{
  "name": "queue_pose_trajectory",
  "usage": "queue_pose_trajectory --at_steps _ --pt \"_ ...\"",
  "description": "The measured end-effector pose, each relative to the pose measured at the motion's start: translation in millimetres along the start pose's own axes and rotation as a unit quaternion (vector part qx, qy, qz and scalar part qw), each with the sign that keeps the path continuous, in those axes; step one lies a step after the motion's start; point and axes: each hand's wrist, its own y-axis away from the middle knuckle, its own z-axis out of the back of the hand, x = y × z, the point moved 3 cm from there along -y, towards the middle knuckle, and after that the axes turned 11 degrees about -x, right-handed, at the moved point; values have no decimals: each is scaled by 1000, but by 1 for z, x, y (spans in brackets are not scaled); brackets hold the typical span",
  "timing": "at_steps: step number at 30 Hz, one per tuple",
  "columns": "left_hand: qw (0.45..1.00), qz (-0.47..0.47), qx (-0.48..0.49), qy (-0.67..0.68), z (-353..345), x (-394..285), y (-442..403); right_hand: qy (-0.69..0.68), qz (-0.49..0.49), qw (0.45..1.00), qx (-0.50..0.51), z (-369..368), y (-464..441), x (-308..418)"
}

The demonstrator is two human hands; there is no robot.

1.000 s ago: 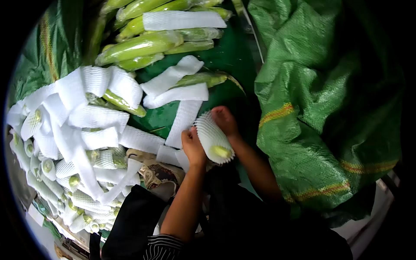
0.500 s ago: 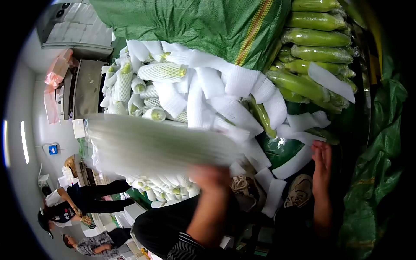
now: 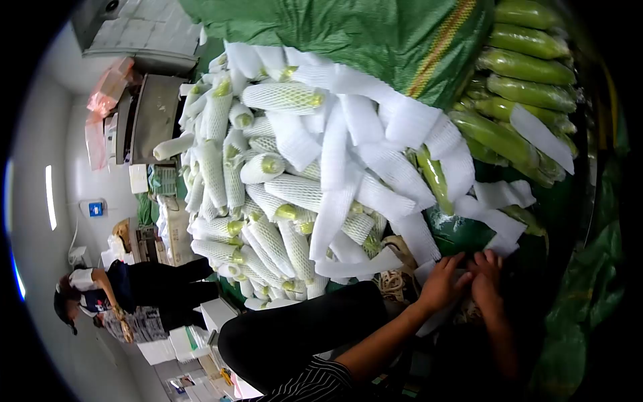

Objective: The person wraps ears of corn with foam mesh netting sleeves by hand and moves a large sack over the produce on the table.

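Observation:
My left hand (image 3: pixel 442 284), reaching from a striped sleeve, meets my right hand (image 3: pixel 485 278) low over the floor by my shoes. Fingers of both hands are bent around a white foam net sleeve (image 3: pixel 505 246), mostly covered by the hands; one end shows past the right fingertips. Ahead of them lie loose flattened foam sleeves (image 3: pixel 388 171). Beyond is a heap of long pale-green vegetables in foam nets (image 3: pixel 284 98). A plastic-wrapped green vegetable (image 3: pixel 434 177) without a net lies among the sleeves.
Stacked wrapped green vegetables (image 3: pixel 529 63) stand at the upper right, with a foam sleeve (image 3: pixel 542 137) on them. A green woven sack (image 3: pixel 335 30) borders the heap. My shoe (image 3: pixel 395 278) is close to the hands. Two people (image 3: pixel 120 295) stand at the far left.
The netted vegetable that was swinging in my left hand has left it, toward the heap. My left hand has come across to join my right hand at the foam sleeve.

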Motion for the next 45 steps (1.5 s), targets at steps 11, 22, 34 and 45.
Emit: queue_pose_trajectory --at_steps 11,22,34,45 --pt "947 -39 -57 315 29 -28 -43 -663 -296 687 26 58 -1 17" --pt "975 -212 -19 62 -24 -69 -80 -485 -360 776 -181 67 30 -24" --pt "847 -390 210 -293 -201 -101 -119 -472 -470 719 -199 27 92 -141" --pt "870 -468 -152 48 -9 -108 -6 -477 -442 746 -144 36 84 -140"
